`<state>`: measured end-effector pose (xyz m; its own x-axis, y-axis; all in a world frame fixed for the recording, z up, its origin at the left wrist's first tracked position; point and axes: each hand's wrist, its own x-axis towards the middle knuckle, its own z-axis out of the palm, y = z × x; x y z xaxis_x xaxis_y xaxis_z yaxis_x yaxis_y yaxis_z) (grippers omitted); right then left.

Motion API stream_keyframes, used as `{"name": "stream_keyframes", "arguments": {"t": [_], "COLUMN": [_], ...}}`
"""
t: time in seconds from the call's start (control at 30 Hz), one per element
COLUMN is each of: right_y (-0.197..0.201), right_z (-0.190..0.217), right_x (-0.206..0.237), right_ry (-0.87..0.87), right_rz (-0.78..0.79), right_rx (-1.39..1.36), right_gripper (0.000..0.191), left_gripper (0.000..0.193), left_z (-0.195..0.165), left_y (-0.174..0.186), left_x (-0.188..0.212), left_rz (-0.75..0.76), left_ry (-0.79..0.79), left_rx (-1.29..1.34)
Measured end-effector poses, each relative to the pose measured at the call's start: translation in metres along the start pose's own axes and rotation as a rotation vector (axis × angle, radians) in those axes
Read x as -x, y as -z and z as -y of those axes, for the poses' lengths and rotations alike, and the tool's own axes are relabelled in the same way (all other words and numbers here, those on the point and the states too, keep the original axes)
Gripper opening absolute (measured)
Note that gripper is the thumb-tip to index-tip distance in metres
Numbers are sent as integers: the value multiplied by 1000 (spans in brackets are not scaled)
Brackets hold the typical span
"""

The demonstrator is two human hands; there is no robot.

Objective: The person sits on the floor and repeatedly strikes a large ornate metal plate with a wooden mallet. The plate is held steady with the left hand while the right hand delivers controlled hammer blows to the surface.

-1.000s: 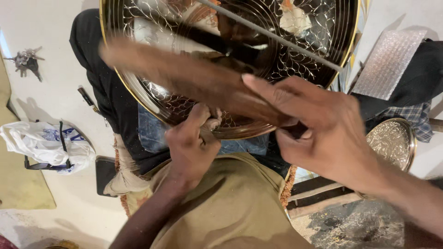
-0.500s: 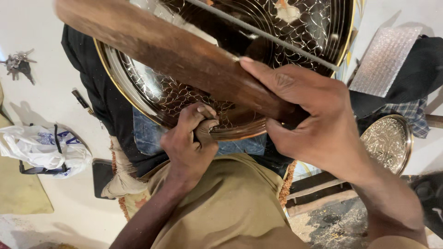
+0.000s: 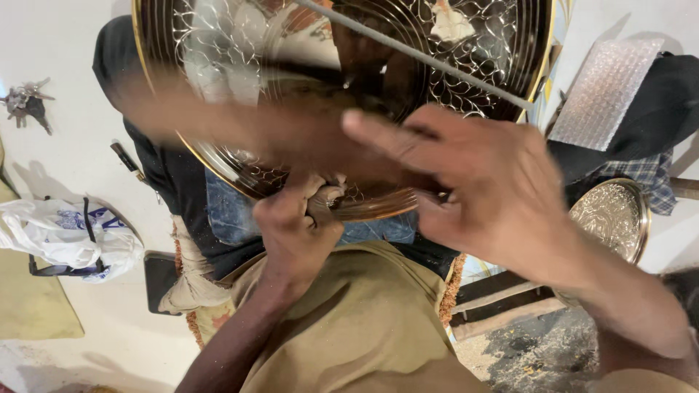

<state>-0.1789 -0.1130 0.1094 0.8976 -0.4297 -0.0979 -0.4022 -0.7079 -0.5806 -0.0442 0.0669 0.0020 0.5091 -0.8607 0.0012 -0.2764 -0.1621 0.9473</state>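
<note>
A large round metal tray (image 3: 466,44), gold at the rim and covered with a chased pattern of loops and scales, is propped on the person's lap and fills the top of the head view. Its lower rim is met by a small metal tool (image 3: 324,195), which is gripped in the closed left hand (image 3: 291,233) with the tip set against the tray's edge. A long wooden stick (image 3: 240,127) is clenched in the right hand (image 3: 480,196); the stick is blurred across the tray face, so its exact position over the tool cannot be told. A thin straight metal rod (image 3: 415,54) is seen lying across the upper part of the tray.

As for progress, the pattern is already worked over most of the visible face, and the tool is placed at the bottom rim, so the work appears well advanced, with edge detail judged to be what is left; how much of the rim remains cannot be told, since part of it is hidden behind the hands.

Farther out, a smaller patterned round tray (image 3: 615,215) is seen to the right of the right wrist, and a sheet of bubble wrap (image 3: 604,91) lies beyond it toward the upper right. On the floor at the left, a white plastic bag (image 3: 62,236) is seen, with a bunch of keys (image 3: 25,102) near the left edge of the view. A dark flat phone-like object (image 3: 159,280) lies just beside the person's knee.
</note>
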Motion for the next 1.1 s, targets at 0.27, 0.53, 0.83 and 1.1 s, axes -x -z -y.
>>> {"name": "stream_keyframes", "arguments": {"t": [0.27, 0.53, 0.83, 1.1], "right_y": [-5, -7, -10, 15], "right_z": [-10, -12, -16, 2], "right_x": [15, 15, 18, 0], "right_ry": [74, -43, -36, 110], "right_rz": [10, 9, -188, -3], "right_rx": [208, 70, -322, 215], "right_gripper": [83, 78, 74, 72], "left_gripper": [25, 25, 24, 18], "left_z": [-4, 2, -8, 8], "left_y": [1, -5, -15, -15], "left_x": [-2, -6, -3, -2], "left_rz": [34, -46, -112, -121], "left_ry": [18, -83, -50, -98], "left_rx": [-160, -145, -125, -236]}}
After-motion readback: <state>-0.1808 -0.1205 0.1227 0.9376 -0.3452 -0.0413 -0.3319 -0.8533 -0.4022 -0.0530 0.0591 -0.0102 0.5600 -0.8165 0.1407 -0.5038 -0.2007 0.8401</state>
